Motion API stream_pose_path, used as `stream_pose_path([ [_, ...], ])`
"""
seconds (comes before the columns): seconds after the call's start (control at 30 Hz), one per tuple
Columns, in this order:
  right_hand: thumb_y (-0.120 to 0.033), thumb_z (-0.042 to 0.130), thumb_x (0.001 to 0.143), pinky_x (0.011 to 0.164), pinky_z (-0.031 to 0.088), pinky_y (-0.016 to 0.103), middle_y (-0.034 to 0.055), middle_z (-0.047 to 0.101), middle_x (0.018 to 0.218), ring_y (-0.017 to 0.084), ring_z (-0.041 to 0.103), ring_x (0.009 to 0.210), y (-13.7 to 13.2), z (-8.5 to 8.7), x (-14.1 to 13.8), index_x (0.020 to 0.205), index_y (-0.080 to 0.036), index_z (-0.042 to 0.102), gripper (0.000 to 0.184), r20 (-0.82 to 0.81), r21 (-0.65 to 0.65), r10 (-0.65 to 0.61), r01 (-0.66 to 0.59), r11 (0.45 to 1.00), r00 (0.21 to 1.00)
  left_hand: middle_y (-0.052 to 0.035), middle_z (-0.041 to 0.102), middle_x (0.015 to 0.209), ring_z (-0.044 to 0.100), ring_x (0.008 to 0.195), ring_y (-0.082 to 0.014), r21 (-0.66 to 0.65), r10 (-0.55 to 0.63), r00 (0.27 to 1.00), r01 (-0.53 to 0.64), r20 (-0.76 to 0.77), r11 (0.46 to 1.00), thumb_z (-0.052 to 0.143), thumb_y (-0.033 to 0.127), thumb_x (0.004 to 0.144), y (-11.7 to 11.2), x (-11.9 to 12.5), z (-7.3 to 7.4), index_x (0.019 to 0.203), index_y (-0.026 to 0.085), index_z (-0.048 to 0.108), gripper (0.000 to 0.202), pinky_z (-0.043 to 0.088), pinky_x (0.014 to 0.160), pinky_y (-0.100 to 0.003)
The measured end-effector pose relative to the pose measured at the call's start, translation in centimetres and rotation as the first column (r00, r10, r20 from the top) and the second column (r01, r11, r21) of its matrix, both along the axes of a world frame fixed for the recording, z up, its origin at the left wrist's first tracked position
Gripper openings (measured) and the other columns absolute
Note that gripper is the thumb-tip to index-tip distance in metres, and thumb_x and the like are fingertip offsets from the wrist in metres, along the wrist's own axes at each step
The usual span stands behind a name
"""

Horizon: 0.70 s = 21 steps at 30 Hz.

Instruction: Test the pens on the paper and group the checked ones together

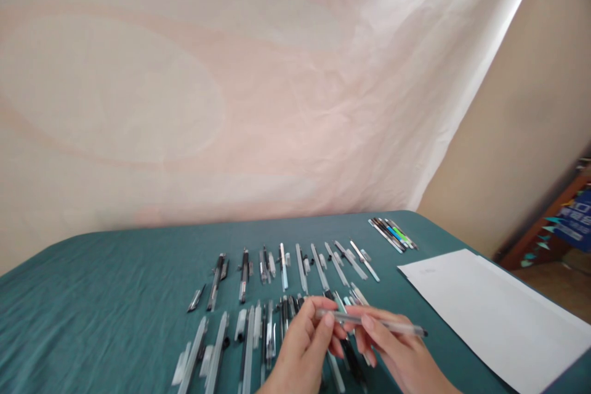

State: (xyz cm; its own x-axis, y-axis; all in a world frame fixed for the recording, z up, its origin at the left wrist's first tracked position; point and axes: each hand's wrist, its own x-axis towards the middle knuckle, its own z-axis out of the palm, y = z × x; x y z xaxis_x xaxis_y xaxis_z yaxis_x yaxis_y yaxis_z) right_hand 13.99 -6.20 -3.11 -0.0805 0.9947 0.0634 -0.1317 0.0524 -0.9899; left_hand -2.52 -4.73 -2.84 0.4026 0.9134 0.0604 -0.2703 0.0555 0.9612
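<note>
A translucent pen barrel (347,318) with a dark tip at its right end lies nearly level between my two hands. My left hand (305,345) pinches its left end between thumb and fingers. My right hand (401,348) grips it farther right, thumb on top, and the dark tip sticks out past the fingers. Below and behind the hands, a near row of clear and black pen parts (249,345) lies on the green cloth (115,308). My hands hide some of these parts.
Beyond my hands runs a farther row of pens and caps (302,268). A bundle of coloured pens (392,234) lies at the back right. White paper sheets (494,314) cover the table's right side. A pale curtain (277,104) hangs behind the table.
</note>
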Motion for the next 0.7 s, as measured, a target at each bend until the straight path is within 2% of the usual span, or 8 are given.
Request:
stream_pose_path([
  [0.23, -0.039, 0.058, 0.078, 0.048, 0.04, 0.025, 0.0037, 0.06, 0.062, 0.012, 0.051, 0.053, -0.4, -0.5, -0.1, 0.094, -0.019, 0.069, 0.028, -0.021, 0.028, 0.06, -0.06, 0.998, 0.998, -0.0016, 0.057, 0.072, 0.05, 0.061, -0.0113, 0.112, 0.004, 0.995, 0.008, -0.104, 0.994, 0.052, 0.039, 0.081, -0.2, 0.1, 0.4, 0.084, 0.017, 0.048, 0.023, 0.04, 0.054, -0.022],
  [0.33, -0.042, 0.057, 0.077, 0.049, 0.04, 0.025, 0.0056, 0.062, 0.065, 0.013, 0.052, 0.055, -0.3, 0.2, 0.4, 0.093, -0.017, 0.069, 0.032, -0.052, 0.018, 0.079, -0.078, 0.997, 0.996, 0.0002, 0.054, 0.067, 0.048, 0.056, -0.0103, 0.155, 0.068, 0.984, -0.042, -0.162, 0.987, 0.051, 0.04, 0.082, -0.2, 0.0, 0.5, 0.083, 0.017, 0.048, 0.022, 0.039, 0.052, -0.021],
  [0.43, -0.047, 0.049, 0.081, 0.047, 0.037, 0.024, 0.0041, 0.058, 0.055, 0.013, 0.049, 0.051, 0.0, 1.4, 1.4, 0.086, -0.013, 0.069, 0.039, -0.087, 0.014, 0.048, -0.047, 0.999, 0.995, 0.0022, 0.049, 0.064, 0.046, 0.053, -0.0097, 0.169, 0.137, 0.972, -0.104, -0.192, 0.98, 0.049, 0.04, 0.083, -0.2, 0.0, 0.6, 0.082, 0.018, 0.048, 0.022, 0.038, 0.05, -0.02],
  [0.57, -0.046, 0.042, 0.086, 0.043, 0.032, 0.021, -0.0009, 0.048, 0.044, 0.009, 0.041, 0.042, 0.2, 2.2, 2.0, 0.07, -0.012, 0.064, 0.044, 0.035, -0.035, -0.029, 0.03, 0.999, 0.999, 0.0014, 0.05, 0.065, 0.048, 0.054, -0.0109, 0.184, 0.164, 0.964, -0.126, -0.21, 0.975, 0.048, 0.041, 0.083, -0.3, -0.1, 0.5, 0.084, 0.018, 0.048, 0.022, 0.039, 0.052, -0.021],
  [0.7, -0.052, 0.038, 0.085, 0.041, 0.031, 0.02, -0.0034, 0.044, 0.043, 0.008, 0.039, 0.039, -0.1, 1.7, 1.3, 0.068, -0.014, 0.057, 0.046, 0.111, -0.047, -0.007, 0.013, 0.999, 0.994, -0.0003, 0.053, 0.066, 0.051, 0.056, -0.0128, 0.239, 0.165, 0.95, -0.101, -0.266, 0.966, 0.047, 0.041, 0.083, -0.5, -0.1, 0.2, 0.088, 0.019, 0.047, 0.023, 0.041, 0.055, -0.024],
])
